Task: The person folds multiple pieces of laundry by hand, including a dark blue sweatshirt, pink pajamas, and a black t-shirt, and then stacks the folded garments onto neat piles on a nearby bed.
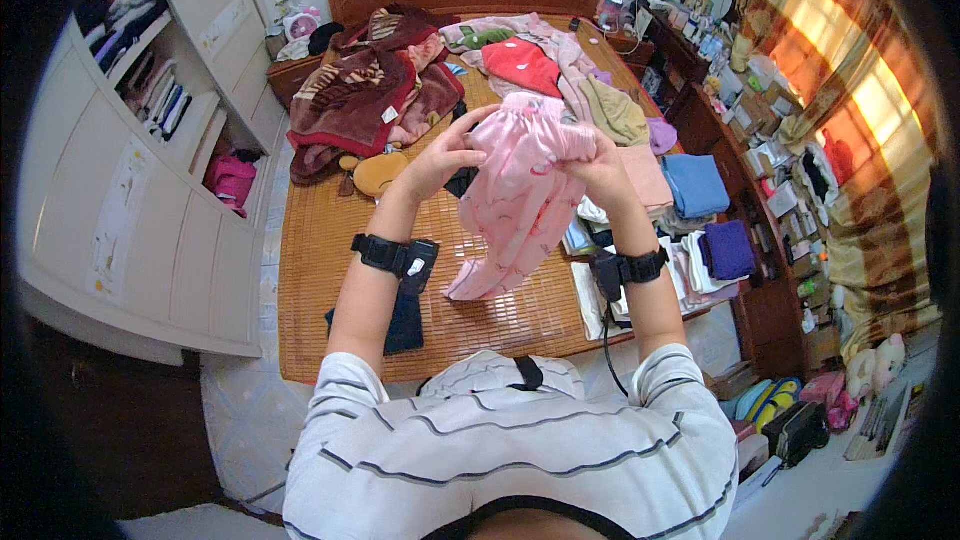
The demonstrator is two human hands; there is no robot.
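A pair of light pink patterned pants (520, 200) with a gathered elastic waist hangs between my hands above the bed mat. My left hand (447, 155) grips the left side of the waistband, thumb and fingers pinched on the cloth. At the right side of the waist, my right hand (605, 172) is closed on the fabric. One leg end hangs lowest, near the mat. Below my left forearm lies a dark folded garment (405, 322). Beside my right forearm are several folded clothes, with a purple folded cloth (729, 248) and a blue folded cloth (697, 186) among them.
The bed's woven bamboo mat (320, 285) spreads beneath my hands. A maroon blanket (350, 105) and a yellow-brown plush (380, 175) lie at far left, a red cushion-like cloth (522, 66) at the back. A white wardrobe (110, 190) stands partly open at left.
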